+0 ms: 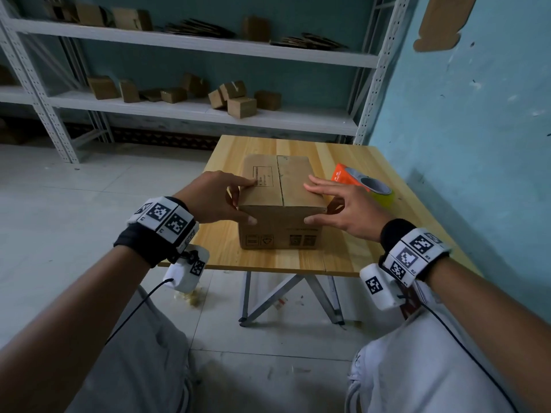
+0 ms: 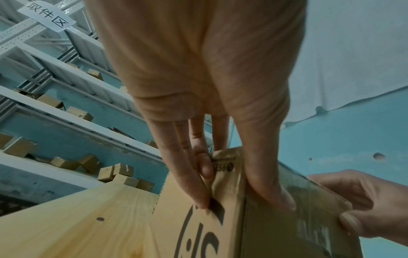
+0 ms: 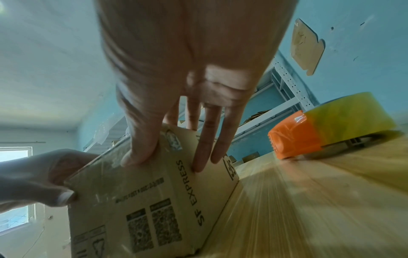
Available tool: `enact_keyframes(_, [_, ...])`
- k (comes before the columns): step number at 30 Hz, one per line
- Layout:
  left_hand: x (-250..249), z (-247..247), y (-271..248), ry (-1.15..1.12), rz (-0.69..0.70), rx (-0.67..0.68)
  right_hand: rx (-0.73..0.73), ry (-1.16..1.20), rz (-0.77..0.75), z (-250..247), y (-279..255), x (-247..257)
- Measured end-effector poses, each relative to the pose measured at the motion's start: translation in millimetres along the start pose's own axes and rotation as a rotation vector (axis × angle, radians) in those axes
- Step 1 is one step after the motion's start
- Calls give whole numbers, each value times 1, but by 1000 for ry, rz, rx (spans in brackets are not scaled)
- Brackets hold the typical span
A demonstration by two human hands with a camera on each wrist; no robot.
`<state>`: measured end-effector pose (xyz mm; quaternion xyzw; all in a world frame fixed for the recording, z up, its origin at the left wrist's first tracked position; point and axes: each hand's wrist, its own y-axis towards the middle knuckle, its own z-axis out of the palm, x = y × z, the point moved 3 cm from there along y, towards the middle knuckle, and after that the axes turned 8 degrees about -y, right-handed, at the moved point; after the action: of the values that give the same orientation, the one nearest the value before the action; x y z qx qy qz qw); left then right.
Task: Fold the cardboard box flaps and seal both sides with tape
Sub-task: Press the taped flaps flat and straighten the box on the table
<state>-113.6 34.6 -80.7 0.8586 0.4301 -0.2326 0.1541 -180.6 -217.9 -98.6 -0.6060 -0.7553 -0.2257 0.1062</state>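
Note:
A brown cardboard box (image 1: 281,234) stands on the wooden table (image 1: 343,257), its top flaps folded down and meeting in a middle seam. My left hand (image 1: 244,201) grips its near left corner, thumb on the front face and fingers on the top and left side (image 2: 240,200). My right hand (image 1: 316,204) holds the near right corner, its thumb on the front face and fingers spread over the top and right side (image 3: 167,162). The box's printed front (image 3: 143,209) faces me. An orange tape dispenser (image 1: 362,183) with a yellowish roll lies just right of the box.
White metal shelves (image 1: 208,111) behind the table carry several small cardboard boxes (image 1: 241,107). A blue wall (image 1: 462,144) runs close along the table's right side. The table's near edge is just in front of the box.

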Motion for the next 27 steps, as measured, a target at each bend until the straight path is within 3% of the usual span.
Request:
enact_keyframes(6, [-2,9,6,75,6,-118,-71,-21,27,5,4,1])
enact_keyframes(12, [-1,1,5,-23,2,-40,190,30,-7,-4,5,-9])
enact_keyframes(15, [0,0,5,-44,-6,-19,242,30,-29,-7,8,-11])
enact_keyframes(24, [5,3,11,-97,-4,-49,72,18,28,-3,8,-5])
enact_keyframes(27, [5,-5,15,-5,-36,-32,63,-72,45,-4,7,5])
